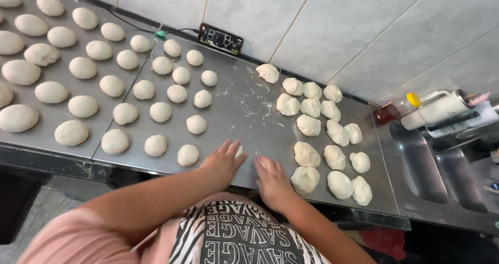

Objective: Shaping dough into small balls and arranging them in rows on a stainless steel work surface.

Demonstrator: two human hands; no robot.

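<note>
The left hand (223, 162) is lying flat, its grip released with fingers spread, and it is pressing down over a small piece of dough (239, 151), of which only a pale edge is showing past the fingertips. The right hand (271, 180) is also lying open and flat, palm down on the steel surface (239, 103) just beside the left hand, grasping nothing; whether it is touching any dough cannot be told.

To the right of the hands, sixteen rough, unshaped dough lumps (306, 154) are sitting in a loose cluster, the nearest ones almost touching the right hand. To the left of the hands, smooth rounded dough balls (188, 155) are lying in slanting rows; about thirty-five are showing, some cut off by the frame edge. The closest ball is sitting just beside the left hand.

Beyond the hands, against the tiled wall (322, 25), a small black device (221, 38) is resting. Far right, bottles (434, 108) are lying beside a sink (442, 175).
</note>
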